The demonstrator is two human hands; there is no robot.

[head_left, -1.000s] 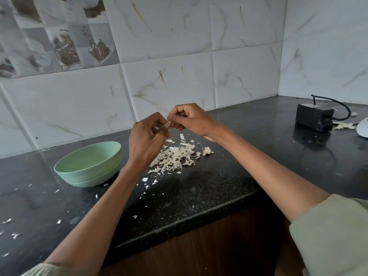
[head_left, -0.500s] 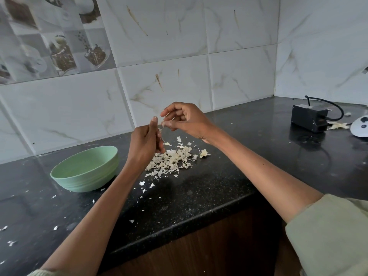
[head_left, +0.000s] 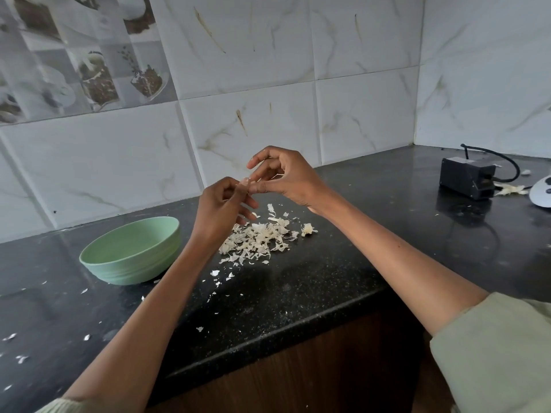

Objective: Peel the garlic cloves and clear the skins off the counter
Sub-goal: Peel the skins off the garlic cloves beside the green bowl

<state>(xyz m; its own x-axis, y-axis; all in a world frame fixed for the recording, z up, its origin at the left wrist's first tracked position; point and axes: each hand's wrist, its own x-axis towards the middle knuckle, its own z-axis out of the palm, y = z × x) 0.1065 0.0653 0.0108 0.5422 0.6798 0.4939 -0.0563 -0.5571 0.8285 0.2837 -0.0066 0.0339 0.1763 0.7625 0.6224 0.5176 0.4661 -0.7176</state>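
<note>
left hand [head_left: 222,205]: raised above the counter [head_left: 298,281], fingers curled, pinching a clove [head_left: 246,183] at the fingertips.
right hand [head_left: 286,177]: met the left at the clove; thumb and a finger pinched it from the right, the other fingers fanned loosely upward.
clove: small, pale, held in the air between both hands, mostly hidden by fingertips; could not tell how much skin remained on it.
skins [head_left: 259,238]: loose pile on the counter directly below the hands, one thicker clump at its right end; scattered flecks trailed toward the front edge and off to the left.
bowl [head_left: 131,251]: green, upright, on the counter left of the pile, just beside the left forearm; the part of the inside in view looked bare.
black box [head_left: 466,177]: far right near the corner, a cable looped from its top; more pale scraps lay just right of it.
wall [head_left: 268,84]: white marbled tiles, printed tiles at upper left.
</note>
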